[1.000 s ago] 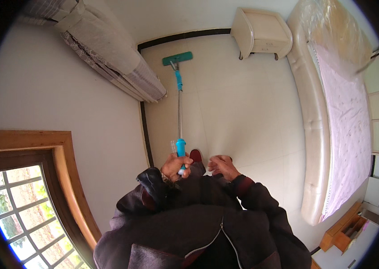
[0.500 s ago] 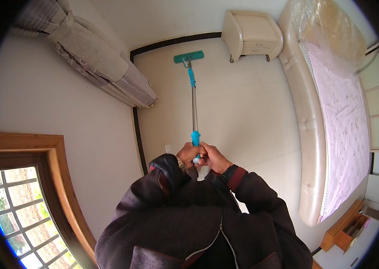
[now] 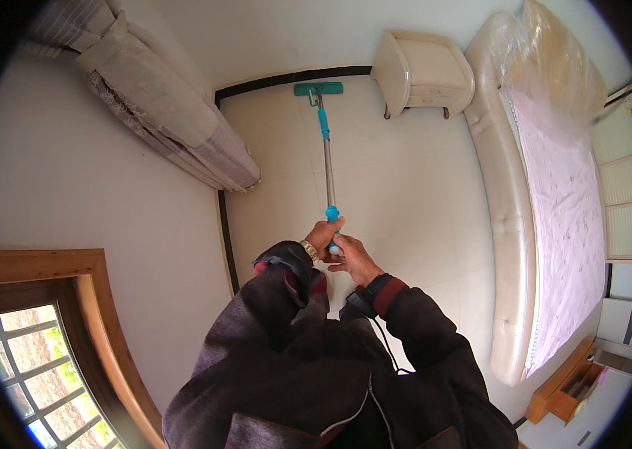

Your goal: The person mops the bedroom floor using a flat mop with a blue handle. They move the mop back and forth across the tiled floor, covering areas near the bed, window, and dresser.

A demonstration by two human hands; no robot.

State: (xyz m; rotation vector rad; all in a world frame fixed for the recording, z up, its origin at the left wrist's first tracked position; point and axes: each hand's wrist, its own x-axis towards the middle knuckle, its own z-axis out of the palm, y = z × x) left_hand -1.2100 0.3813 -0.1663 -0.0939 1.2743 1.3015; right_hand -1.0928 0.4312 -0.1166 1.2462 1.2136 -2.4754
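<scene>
1. Compared with half a second ago, the green mop head (image 3: 329, 89) has slid farther off, closer to the dark skirting (image 3: 286, 77) at the far wall. A second ago my right hand (image 3: 357, 260) was off the handle; now both hands are on it.
2. The mop (image 3: 329, 172) lies out ahead of me, its pole running from my hands to the far side of the pale floor (image 3: 406, 179). A thin strip of floor shows between head and skirting; the head's underside is hidden.
3. My left hand (image 3: 322, 236) is wrapped round the blue grip (image 3: 332, 215), thumb side toward the pole; its other fingertips are hidden from me.
4. My right hand is curled at the near end, thumb and fingers closed about the grip beside the white end cap (image 3: 335, 251). Where the two hands meet, I can't tell which fingertips touch.
5. A metal watch (image 3: 309, 251) shows on my left wrist, partly under the cuff. A black cable (image 3: 385, 337) runs down by my right sleeve, its lower end lost against my jacket.
6. Far right of the mop head stands a cream nightstand (image 3: 432, 71). The bed (image 3: 510, 224) fills the right side, its far end blurred under clear plastic (image 3: 555, 60).
7. On the left hangs a curtain (image 3: 159, 97); the near-left window (image 3: 47, 359) is cut off by the dark rim.
</scene>
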